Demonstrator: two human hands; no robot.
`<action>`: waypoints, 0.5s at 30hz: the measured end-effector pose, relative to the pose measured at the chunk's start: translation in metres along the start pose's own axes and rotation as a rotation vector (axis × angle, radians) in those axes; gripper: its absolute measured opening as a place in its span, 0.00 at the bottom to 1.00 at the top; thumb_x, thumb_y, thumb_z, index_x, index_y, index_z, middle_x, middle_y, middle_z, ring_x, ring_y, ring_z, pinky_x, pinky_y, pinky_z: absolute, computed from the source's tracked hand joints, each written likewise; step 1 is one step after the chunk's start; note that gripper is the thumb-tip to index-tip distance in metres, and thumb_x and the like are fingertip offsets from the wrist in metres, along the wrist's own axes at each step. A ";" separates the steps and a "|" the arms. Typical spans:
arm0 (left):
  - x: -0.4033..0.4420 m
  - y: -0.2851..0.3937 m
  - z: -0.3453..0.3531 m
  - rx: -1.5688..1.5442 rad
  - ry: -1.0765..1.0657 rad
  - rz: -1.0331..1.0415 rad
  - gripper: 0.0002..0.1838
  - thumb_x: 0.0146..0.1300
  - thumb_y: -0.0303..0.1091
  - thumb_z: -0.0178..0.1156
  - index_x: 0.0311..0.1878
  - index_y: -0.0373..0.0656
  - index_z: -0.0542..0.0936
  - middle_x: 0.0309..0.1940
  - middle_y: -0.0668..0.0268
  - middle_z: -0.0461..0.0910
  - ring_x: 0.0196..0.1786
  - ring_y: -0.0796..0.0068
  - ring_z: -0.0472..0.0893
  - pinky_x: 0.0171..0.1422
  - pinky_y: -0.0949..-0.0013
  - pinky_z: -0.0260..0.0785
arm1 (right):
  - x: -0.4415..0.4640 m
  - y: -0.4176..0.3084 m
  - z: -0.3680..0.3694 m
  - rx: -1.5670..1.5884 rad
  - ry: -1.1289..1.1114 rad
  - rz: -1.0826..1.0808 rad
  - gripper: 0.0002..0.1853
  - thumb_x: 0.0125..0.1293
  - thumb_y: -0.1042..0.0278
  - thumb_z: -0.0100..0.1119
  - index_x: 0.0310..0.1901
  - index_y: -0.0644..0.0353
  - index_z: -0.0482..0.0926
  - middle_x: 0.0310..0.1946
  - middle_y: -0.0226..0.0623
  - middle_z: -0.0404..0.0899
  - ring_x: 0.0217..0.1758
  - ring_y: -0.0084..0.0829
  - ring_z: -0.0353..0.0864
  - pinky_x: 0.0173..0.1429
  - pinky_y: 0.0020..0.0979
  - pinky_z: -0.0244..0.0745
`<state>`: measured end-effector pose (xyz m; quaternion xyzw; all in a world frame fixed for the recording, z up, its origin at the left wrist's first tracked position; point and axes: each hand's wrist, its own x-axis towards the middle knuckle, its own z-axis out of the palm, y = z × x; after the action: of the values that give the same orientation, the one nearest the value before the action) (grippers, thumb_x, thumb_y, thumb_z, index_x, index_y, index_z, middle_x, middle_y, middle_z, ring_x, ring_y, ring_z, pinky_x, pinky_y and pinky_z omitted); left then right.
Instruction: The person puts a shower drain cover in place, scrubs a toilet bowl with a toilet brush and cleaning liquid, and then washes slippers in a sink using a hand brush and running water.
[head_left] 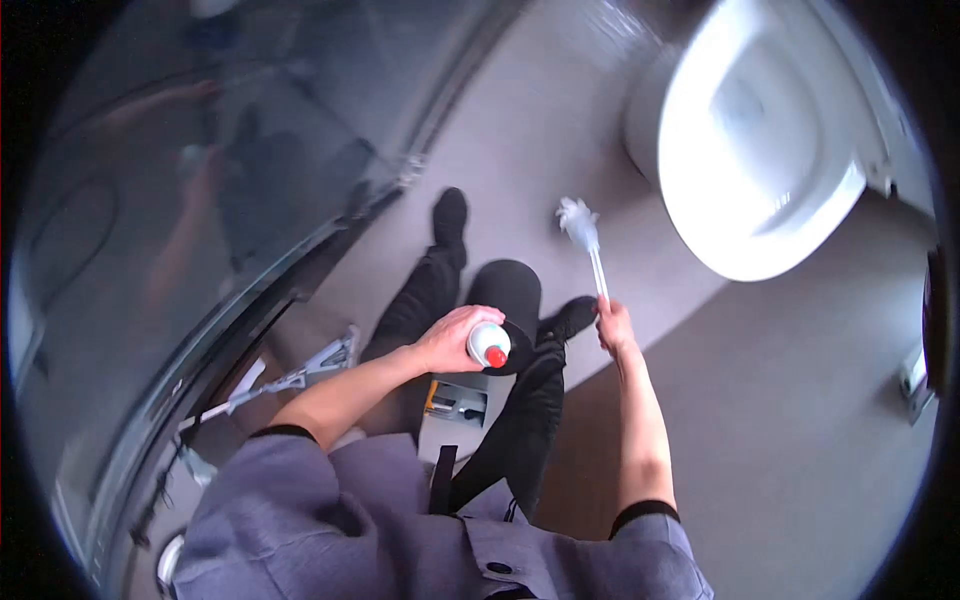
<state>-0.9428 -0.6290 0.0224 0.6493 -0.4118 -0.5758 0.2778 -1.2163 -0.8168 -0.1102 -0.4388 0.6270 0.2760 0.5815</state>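
Note:
My left hand is wrapped round a white bottle with a red cap, its top facing up towards me. In my right hand is the handle of a white toilet brush. The brush head points away from me, above the floor and left of the toilet. A white toilet bowl stands at the upper right, apart from the brush. Just beyond the bottle, between my legs, is a dark cylindrical bin, partly hidden by the bottle and my left hand.
A dark glass panel with a metal-edged frame runs along the left. Near my left leg are a grey folding frame or handle and an open caddy with small items. Grey floor lies in front of the toilet.

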 end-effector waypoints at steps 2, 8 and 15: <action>-0.035 0.036 -0.027 0.034 0.102 -0.021 0.37 0.39 0.26 0.74 0.56 0.44 0.69 0.59 0.59 0.74 0.63 0.59 0.74 0.68 0.60 0.65 | -0.049 -0.033 -0.014 0.045 -0.136 -0.083 0.21 0.73 0.45 0.46 0.39 0.59 0.74 0.12 0.27 0.63 0.07 0.22 0.60 0.11 0.29 0.54; -0.171 0.133 -0.045 -0.227 0.668 -0.193 0.31 0.47 0.28 0.71 0.56 0.41 0.70 0.56 0.60 0.76 0.61 0.68 0.75 0.66 0.65 0.65 | -0.034 0.007 -0.061 -0.631 0.228 -0.415 0.21 0.69 0.49 0.51 0.41 0.62 0.76 0.19 0.44 0.76 0.20 0.42 0.78 0.26 0.39 0.74; -0.302 0.173 0.024 -0.117 1.124 -0.387 0.33 0.48 0.34 0.70 0.59 0.44 0.70 0.51 0.60 0.78 0.55 0.63 0.79 0.61 0.62 0.69 | -0.125 0.040 -0.134 -0.365 0.028 -0.240 0.21 0.69 0.55 0.47 0.29 0.66 0.75 0.10 0.30 0.64 0.09 0.27 0.66 0.12 0.35 0.61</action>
<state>-1.0031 -0.4557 0.3190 0.9013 -0.0435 -0.2059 0.3787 -1.3238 -0.8852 0.0274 -0.6122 0.5177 0.3077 0.5124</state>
